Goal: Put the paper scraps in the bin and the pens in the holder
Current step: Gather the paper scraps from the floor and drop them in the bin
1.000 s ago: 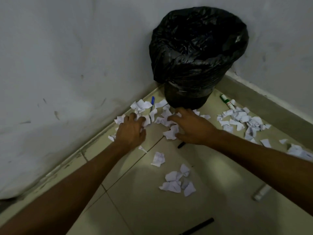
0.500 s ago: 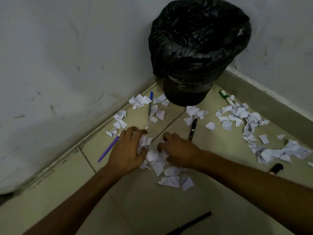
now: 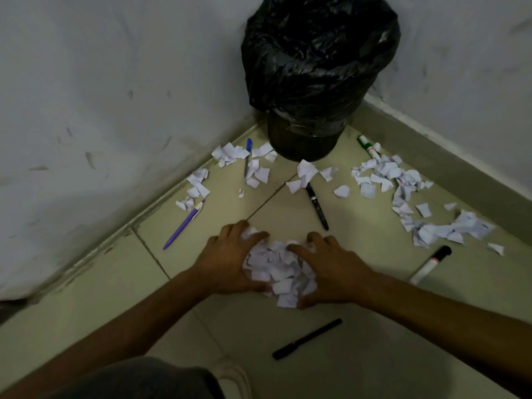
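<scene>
a black-lined bin point(image 3: 316, 67) stands in the corner as the left hand point(image 3: 227, 263) and right hand point(image 3: 334, 272) cup a gathered paper pile point(image 3: 279, 269) on the tiles. lifted loosely, scraps could spill; pens lie scattered nearby.

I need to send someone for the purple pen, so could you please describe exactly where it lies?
Start at the black-bagged bin in the corner and follow the left wall towards you. The purple pen lies on the floor just off that wall, beyond the left hand. It is the only purple one; its neighbours are blue or black.
</scene>
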Demonstrator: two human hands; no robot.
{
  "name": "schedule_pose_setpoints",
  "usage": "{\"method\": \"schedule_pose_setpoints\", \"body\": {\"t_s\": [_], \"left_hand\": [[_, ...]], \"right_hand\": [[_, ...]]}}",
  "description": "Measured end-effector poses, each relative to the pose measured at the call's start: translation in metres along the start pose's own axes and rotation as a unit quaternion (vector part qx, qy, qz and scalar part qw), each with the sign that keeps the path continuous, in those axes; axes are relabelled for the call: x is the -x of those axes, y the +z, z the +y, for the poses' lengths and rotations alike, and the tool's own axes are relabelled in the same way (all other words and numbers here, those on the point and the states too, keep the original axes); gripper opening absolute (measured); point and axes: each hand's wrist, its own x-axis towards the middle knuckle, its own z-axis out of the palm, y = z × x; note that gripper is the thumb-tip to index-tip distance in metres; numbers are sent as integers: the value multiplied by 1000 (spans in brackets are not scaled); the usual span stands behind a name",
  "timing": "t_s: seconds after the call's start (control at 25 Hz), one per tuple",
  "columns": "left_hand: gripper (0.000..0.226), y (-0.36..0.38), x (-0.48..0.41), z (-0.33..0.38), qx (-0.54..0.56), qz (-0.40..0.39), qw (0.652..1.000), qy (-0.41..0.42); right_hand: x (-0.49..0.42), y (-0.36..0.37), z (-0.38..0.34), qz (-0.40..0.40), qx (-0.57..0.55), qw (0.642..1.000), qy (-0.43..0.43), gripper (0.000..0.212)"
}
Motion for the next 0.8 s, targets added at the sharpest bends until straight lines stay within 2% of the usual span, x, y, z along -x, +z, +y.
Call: {"method": "schedule_pose_setpoints", "body": {"t_s": [0.08,0.16,0.32,0.48,0.56,0.64,0.8], "left_hand": [[113,12,7,12,-43,-10,999,20],[97,24,5,21,-28,19,999,37],[49,29,-4,26,95,65,993,27],[34,33,-11,28,155,66,985,39],[25,32,-15,29,186,88,978,28],[22,27,-17,30,211,129,969,3],[21,-6,-15,38,249,212,945,-23]], "right_hand": [[6,18,-11,-11,11,1000,-7,118],[-1,29,-20,28,-1,999,-20,111],[-23,32,-13,57,-36,998,-14,70],[-30,28,11,120,-149,981,-31,22],[-29,22,21,167,-196,966,-38,16],[-21,12,26,214,-285,934,-11,11],[-7,-12,23,236,-524,816,70,11]]}}
